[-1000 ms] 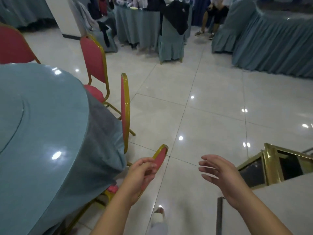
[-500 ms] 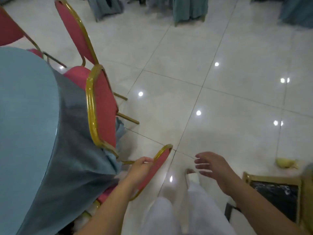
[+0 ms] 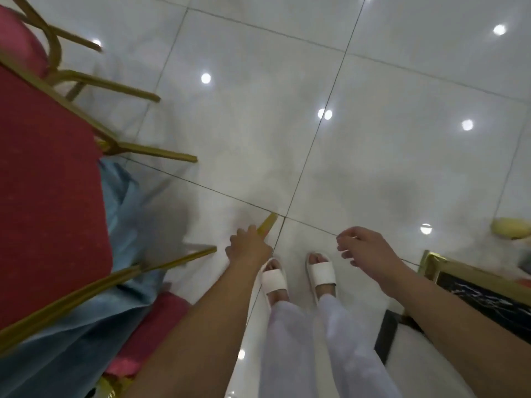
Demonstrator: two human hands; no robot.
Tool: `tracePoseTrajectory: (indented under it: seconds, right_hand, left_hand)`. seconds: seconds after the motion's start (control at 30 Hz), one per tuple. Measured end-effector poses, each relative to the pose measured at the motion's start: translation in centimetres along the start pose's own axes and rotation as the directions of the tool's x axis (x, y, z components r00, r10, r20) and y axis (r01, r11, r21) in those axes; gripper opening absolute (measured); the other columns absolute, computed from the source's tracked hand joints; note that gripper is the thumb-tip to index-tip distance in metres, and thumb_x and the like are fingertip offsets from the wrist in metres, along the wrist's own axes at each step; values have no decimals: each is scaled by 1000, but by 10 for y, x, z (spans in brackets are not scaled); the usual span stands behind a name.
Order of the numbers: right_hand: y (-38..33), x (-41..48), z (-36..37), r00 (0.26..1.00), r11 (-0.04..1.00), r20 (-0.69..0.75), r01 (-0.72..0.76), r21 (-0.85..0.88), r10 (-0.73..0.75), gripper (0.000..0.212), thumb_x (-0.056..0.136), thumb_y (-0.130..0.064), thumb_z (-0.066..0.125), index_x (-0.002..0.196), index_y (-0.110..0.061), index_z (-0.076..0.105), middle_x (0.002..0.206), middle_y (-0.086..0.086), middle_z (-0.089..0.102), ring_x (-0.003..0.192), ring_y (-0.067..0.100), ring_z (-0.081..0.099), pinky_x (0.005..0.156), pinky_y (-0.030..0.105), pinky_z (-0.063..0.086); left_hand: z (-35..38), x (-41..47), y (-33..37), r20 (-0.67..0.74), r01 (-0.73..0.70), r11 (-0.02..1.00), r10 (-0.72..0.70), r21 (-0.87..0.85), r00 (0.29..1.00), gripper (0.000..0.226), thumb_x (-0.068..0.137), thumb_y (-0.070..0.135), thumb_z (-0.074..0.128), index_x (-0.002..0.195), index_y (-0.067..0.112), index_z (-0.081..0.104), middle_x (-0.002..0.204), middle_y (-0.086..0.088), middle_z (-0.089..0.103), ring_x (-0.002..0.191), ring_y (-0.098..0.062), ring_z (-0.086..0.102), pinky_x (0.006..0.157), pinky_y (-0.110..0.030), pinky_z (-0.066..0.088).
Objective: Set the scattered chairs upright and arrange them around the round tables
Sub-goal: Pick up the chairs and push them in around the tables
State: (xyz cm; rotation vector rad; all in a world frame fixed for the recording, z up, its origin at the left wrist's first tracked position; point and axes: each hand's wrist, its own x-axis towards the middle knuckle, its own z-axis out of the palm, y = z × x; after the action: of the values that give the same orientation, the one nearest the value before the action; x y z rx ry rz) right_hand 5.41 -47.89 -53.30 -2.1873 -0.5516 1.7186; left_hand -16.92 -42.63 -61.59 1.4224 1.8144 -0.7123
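Note:
My left hand [image 3: 248, 248] grips the top of a red chair back with a gold rim [image 3: 267, 223], low beside the round table's blue cloth [image 3: 126, 225]. That chair's red seat [image 3: 149, 328] shows under my forearm, half tucked beneath the cloth. A second red chair [image 3: 43, 182] with a gold frame stands upright close at the left, its back large in view. Part of a third red chair [image 3: 23, 38] appears at the top left. My right hand [image 3: 365, 251] hovers over the floor with loosely curled fingers, holding nothing.
My feet in white sandals [image 3: 321, 272] stand on glossy white tiles. A gold-framed black cabinet [image 3: 474, 291] is close on the right. A small yellow object [image 3: 511, 228] lies on the floor at the right edge. Open floor stretches ahead.
My view has dropped from the room to straight down at the floor and my feet. My left hand has kept its hold on the chair back; my right hand stays free.

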Motion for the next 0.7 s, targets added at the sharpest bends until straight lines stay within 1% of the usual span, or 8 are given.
tracePoseTrajectory:
  seconds: [0.1,0.17,0.23,0.33,0.47,0.53,0.63,0.7]
  right_hand:
    - [18,28,21,1000,998,2,-25,54,25,9,90,-13,62,91,-16,70,89,8,73,70,14,67,68,30,49]
    - [33,39,31,997,993,16,-78,93,77,9,90,-11,62,91,-14,70,86,8,71,70,15,64,64,30,46]
    - [47,45,36,991,985,21,-136,103,135,9,90,-12,61,87,-13,69,84,7,68,68,16,62,58,27,46]
    - [58,44,34,983,980,30,-183,73,181,11,92,-14,60,85,-10,68,82,11,67,62,17,61,49,24,47]
    - [48,31,21,979,978,-22,-199,55,201,10,91,-15,60,91,-13,70,95,13,70,67,14,65,50,18,50]
    - [35,18,13,981,982,-68,-179,60,183,8,90,-18,62,90,-15,70,95,10,70,75,17,65,56,22,52]
    - [5,-5,12,991,993,-72,-114,14,115,8,89,-17,62,90,-17,70,89,6,72,78,18,66,78,38,54]
    - [-17,-24,19,997,997,-54,-63,-43,61,7,89,-18,62,89,-18,70,85,3,73,78,18,67,82,41,54]
  left_hand:
    - [18,64,6,56,11,999,-13,37,998,52,89,45,59,131,17,45,122,-9,52,112,-30,52,90,-44,46]
    - [32,94,6,134,9,997,-19,75,991,43,86,36,63,122,14,52,97,-3,55,86,-22,56,69,-33,46]
    - [47,111,3,115,4,990,-20,138,993,29,88,34,59,111,15,60,80,1,53,69,-19,52,57,-29,38]
    - [63,116,0,26,-25,973,20,227,999,28,96,41,49,101,19,65,82,0,60,75,-22,58,62,-32,39]
    - [56,97,-8,4,-38,973,38,229,999,21,98,29,50,105,17,65,99,-3,68,92,-24,66,67,-32,44]
    - [46,72,-14,38,-67,973,60,223,997,18,97,24,52,110,17,62,108,-4,68,100,-25,65,72,-31,46]
    - [20,15,-29,47,-95,972,87,213,995,21,95,19,57,116,19,58,115,-4,67,106,-24,64,78,-31,48]
    - [4,-26,-43,46,-113,976,107,187,993,22,96,19,55,118,20,57,114,-4,67,105,-25,65,78,-31,48]
